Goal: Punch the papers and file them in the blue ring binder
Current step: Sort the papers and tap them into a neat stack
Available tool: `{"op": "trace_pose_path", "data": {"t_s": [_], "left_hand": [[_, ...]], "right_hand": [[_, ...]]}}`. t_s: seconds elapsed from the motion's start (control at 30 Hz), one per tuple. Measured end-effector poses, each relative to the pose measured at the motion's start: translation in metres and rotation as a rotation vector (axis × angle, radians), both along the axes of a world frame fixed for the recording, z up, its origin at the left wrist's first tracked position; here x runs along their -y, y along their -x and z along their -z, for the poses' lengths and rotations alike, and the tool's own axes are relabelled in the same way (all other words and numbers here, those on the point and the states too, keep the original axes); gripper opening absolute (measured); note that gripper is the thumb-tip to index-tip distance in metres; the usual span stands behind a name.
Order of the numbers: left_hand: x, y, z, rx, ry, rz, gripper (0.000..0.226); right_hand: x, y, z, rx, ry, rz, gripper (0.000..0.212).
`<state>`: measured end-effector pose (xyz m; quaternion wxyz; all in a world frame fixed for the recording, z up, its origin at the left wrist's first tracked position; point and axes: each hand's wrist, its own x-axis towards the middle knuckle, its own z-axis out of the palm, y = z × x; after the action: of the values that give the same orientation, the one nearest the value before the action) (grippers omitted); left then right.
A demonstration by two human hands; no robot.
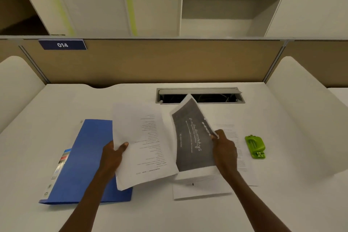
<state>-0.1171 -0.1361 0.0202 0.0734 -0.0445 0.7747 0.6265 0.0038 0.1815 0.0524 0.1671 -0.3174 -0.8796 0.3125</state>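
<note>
My left hand (113,153) grips a white printed sheet (145,143) above the closed blue ring binder (82,162) on the table (282,203). My right hand (224,149) pinches a dark-printed sheet (192,137) over more papers (203,186); the green punch (255,147) sits just right of them.

One blue ring binder (82,164) on the left; one green hole punch (255,146) on the right; two hands — left hand (113,154), right hand (224,149) — each lifting one sheet, white sheet (143,143) and dark printed sheet (192,135); more papers (243,158) beneath, count unclear.
</note>
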Motion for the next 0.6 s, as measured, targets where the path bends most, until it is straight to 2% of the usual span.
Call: {"op": "trace_pose_path", "data": {"t_s": [0.13,0.27,0.4,0.6], "left_hand": [[-0.018,0.005,-0.011,-0.003,-0.038,0.028,0.028],[-0.036,0.008,-0.02,-0.015,-0.046,0.063,0.032],[-0.049,0.01,-0.027,0.005,-0.087,0.082,0.026],[-0.073,0.002,-0.042,0.082,-0.191,0.13,0.011]], "right_hand": [[-0.013,0.004,-0.041,-0.272,0.007,0.015,0.01],[-0.011,0.01,-0.068,-0.384,0.01,0.049,0.019],[-0.004,0.015,-0.077,-0.415,0.035,0.036,0.023],[0.016,0.025,-0.047,-0.273,0.159,0.03,0.027]]}}
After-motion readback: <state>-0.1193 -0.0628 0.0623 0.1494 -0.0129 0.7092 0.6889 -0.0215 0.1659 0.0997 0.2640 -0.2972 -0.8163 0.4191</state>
